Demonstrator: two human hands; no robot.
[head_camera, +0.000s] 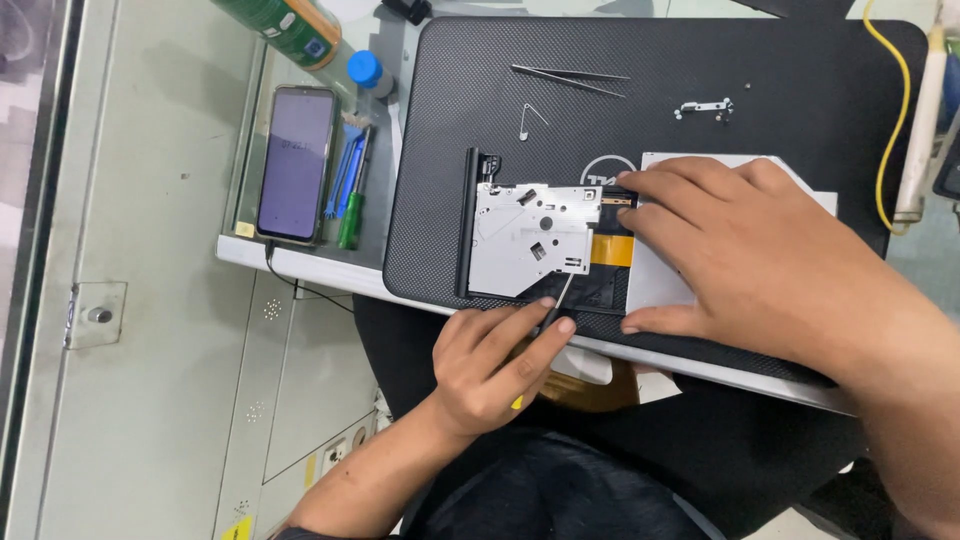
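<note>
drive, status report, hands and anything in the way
Left hand holds screwdriver on drive. Right hand pins it. Nothing blocking.

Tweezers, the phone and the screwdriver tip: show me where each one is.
Tweezers (570, 80): head view, middle of the two thin arms.
Phone (296, 162): head view, centre of the dark screen.
Screwdriver (563, 293): head view, thin shaft above the left hand (495, 365).

I see my left hand (495, 365) gripping a thin screwdriver (557, 300), its tip on the silver optical drive (530, 240). My right hand (745, 255) presses flat on the drive's far end atop the black laptop (650, 60).
</note>
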